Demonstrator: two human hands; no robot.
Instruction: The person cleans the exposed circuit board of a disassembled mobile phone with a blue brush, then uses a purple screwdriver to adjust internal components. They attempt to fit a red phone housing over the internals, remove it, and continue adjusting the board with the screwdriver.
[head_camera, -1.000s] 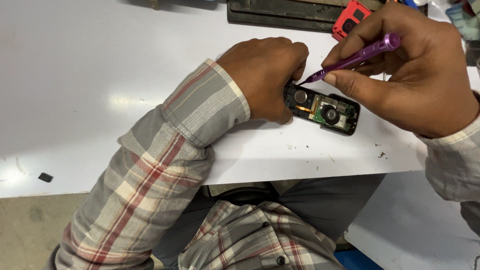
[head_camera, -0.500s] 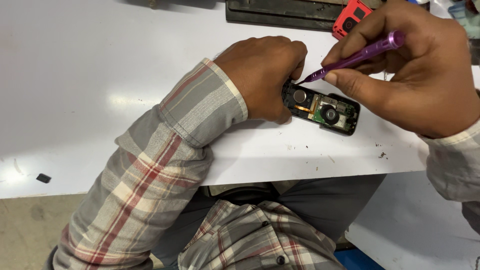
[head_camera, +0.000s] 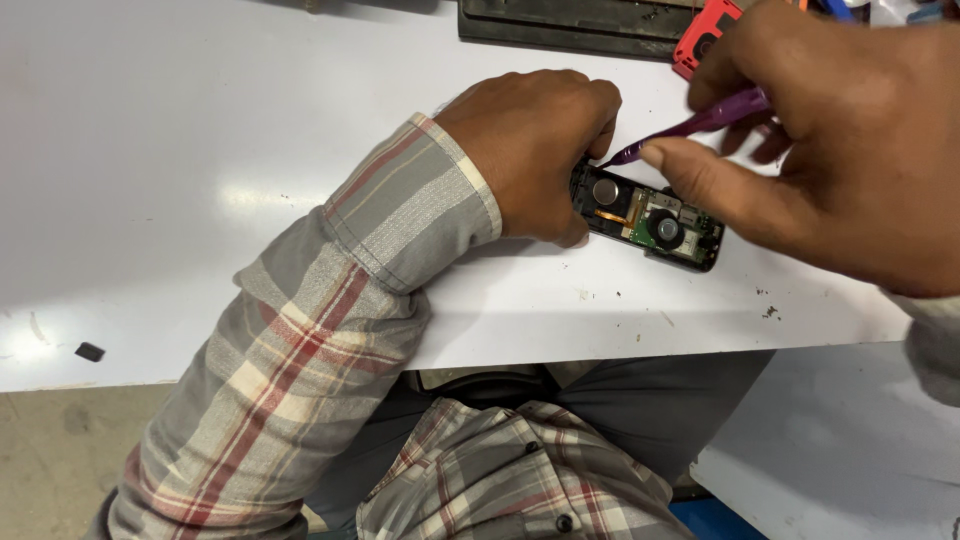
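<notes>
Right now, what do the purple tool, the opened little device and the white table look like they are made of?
Purple tool, held in the right hand: probably plastic, with an even, slightly glossy colour. Opened device, steadied by the left hand: a dark, likely plastic frame around a green circuit board with shiny metal discs. Table: smooth white surface, maybe laminate; it reflects light softly.

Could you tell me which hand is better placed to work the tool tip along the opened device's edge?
The right hand: it holds the purple pry tool with the tip at the opened device. The left hand grips the device's end, steadying it.
</notes>
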